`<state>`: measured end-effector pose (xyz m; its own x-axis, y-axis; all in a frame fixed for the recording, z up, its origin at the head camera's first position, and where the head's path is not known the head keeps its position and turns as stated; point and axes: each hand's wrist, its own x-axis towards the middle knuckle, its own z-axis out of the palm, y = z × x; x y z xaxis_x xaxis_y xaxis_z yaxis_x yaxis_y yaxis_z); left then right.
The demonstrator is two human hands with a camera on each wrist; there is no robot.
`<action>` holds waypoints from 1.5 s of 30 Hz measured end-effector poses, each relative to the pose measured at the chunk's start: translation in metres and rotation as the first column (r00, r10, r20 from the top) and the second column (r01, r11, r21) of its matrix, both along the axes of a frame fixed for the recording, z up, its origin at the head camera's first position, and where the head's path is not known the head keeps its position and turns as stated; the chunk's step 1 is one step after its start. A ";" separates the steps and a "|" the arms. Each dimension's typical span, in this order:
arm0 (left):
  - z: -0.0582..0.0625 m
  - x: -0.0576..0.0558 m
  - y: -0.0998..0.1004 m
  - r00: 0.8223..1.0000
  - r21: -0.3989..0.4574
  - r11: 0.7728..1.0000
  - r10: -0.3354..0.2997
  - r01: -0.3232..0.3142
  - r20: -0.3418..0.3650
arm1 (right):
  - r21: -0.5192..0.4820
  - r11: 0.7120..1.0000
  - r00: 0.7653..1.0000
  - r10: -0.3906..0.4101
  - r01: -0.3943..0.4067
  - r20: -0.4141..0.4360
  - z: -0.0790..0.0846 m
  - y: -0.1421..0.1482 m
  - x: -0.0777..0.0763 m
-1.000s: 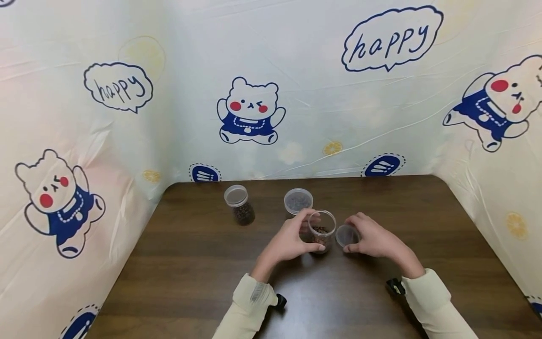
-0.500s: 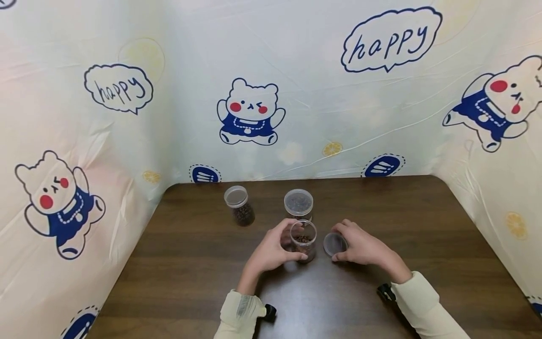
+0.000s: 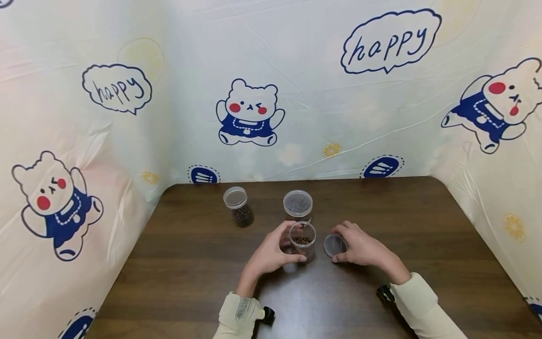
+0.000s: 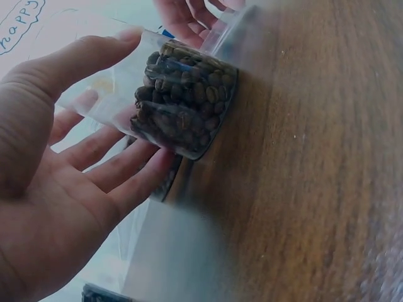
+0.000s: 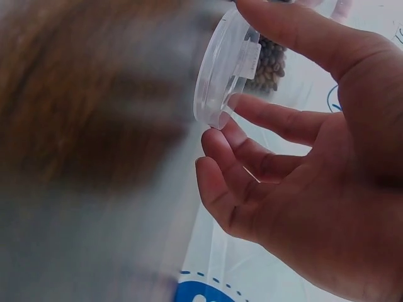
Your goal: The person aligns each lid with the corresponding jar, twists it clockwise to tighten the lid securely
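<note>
A clear, lidless jar (image 3: 303, 252) stands upright with coffee beans (image 4: 186, 94) in its lower part. My left hand (image 3: 268, 254) grips it from the left, thumb on the near side and fingers round the far side. To its right, my right hand (image 3: 362, 245) pinches a clear round lid (image 3: 335, 246) by its edge. In the right wrist view the lid (image 5: 217, 75) is on edge between thumb and fingers, with a small white label near it. A gap separates lid and jar in the head view.
Just behind the gripped jar stands another lidded jar (image 3: 298, 203), partly hidden by it. Farther left is a third lidded jar (image 3: 239, 207) of dark beans. The brown wooden table (image 3: 190, 273) ends at a printed cloth backdrop (image 3: 313, 108).
Both hands have shifted left and a little nearer the person, carrying the jar and the lid along. Over the last half second they have barely moved.
</note>
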<state>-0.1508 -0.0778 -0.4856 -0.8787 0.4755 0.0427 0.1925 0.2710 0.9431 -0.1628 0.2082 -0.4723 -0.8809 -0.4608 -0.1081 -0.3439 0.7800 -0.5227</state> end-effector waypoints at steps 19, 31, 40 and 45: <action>-0.005 0.002 -0.003 1.000 -0.027 0.999 0.024 -0.025 -0.008 | -0.010 1.000 1.000 0.000 0.001 0.011 -0.008 0.004 0.002; -0.007 0.002 -0.003 1.000 -0.013 1.000 0.023 -0.024 -0.020 | -0.036 0.999 0.997 0.035 -0.038 -0.072 -0.007 0.011 0.000; -0.008 0.001 -0.002 1.000 -0.020 1.000 0.022 -0.023 -0.021 | -0.092 0.995 0.996 0.037 -0.044 -0.078 -0.005 0.011 0.001; -0.007 0.000 -0.003 1.000 -0.026 1.000 0.016 -0.016 -0.023 | -0.119 0.990 0.990 0.057 -0.073 -0.131 -0.006 0.010 0.002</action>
<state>-0.1508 -0.0805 -0.4931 -0.8850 0.4627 0.0510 0.2096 0.2982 0.9312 -0.1612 0.2179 -0.4784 -0.8516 -0.5203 0.0642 -0.4616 0.6862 -0.5622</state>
